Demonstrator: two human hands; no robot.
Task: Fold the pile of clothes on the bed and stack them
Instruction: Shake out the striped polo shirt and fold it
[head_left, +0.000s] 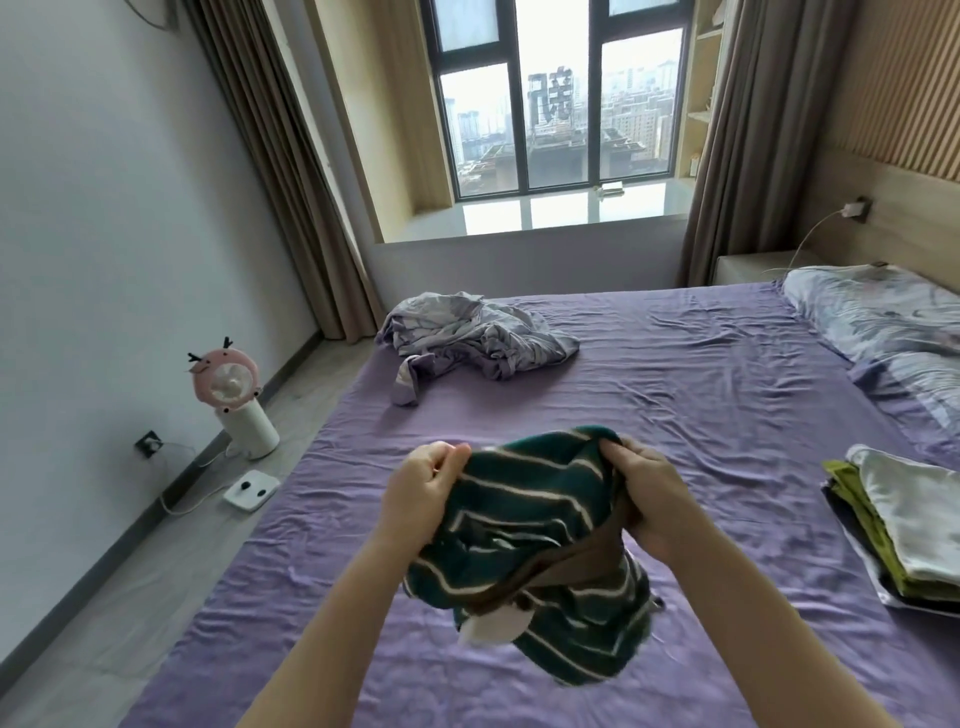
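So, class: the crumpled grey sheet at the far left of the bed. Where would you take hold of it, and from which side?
Grip the loose corner trailing from the grey sheet toward the near left edge of the bed. It lies flat, apart from the bunched middle, so a hand coming from the left bedside can probably pinch it cleanly.

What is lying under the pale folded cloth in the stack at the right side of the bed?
Under the pale folded cloth lies an olive-green garment, then something dark at the bottom. How many pieces are there is hidden.
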